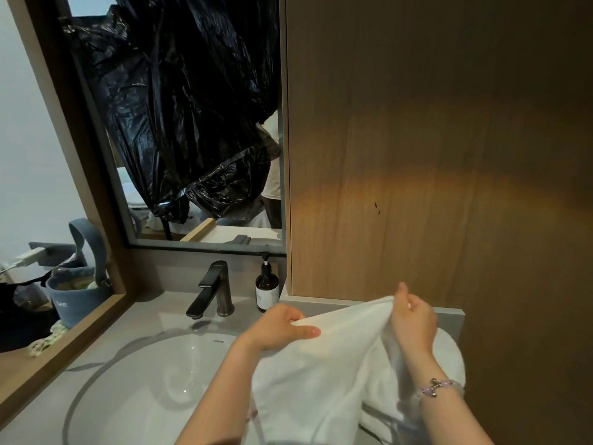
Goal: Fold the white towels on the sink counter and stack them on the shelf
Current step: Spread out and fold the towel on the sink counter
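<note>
A towel (pixel 321 380) hangs at five o'clock over the worktop (pixel 138 326); left hand (pixel 282 329) and right hand (pixel 414 319) each pinch its top edge (grip firm, probably to spread it for folding).

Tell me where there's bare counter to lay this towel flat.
Bare counter runs left of the basin, up to the wooden ledge, and behind it left of the faucet. The right is crowded: soap bottle, then heaped towels by the wood panel, under the towel held by left hand and right hand.
</note>
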